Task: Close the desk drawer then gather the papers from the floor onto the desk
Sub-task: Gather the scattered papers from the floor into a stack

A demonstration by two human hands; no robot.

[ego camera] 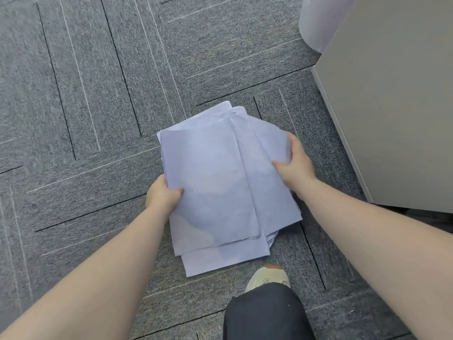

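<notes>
The head view looks straight down at a grey carpet floor (85, 94) with thin dark and light lines in it. In the middle there is a loose stack of white papers (220, 187). The sheets are not aligned: some corners stick out at the far end and one sheet sticks out at the near end, toward the person.

The left hand (163, 195) grips the left edge of the papers, with the thumb on top of the top sheet and the other fingers hidden under the stack. The right hand (295, 165) grips the right edge in the same way, thumb on top and fingers curled around the edge. Both bare forearms reach in from the bottom corners of the view. I cannot tell if the stack rests on the floor or is a little above it.

At the right side stands a light grey cabinet (397, 106), near the papers but apart from them. Below the papers, a light shoe (268, 278) and a dark trouser leg (267, 312) are visible.
</notes>
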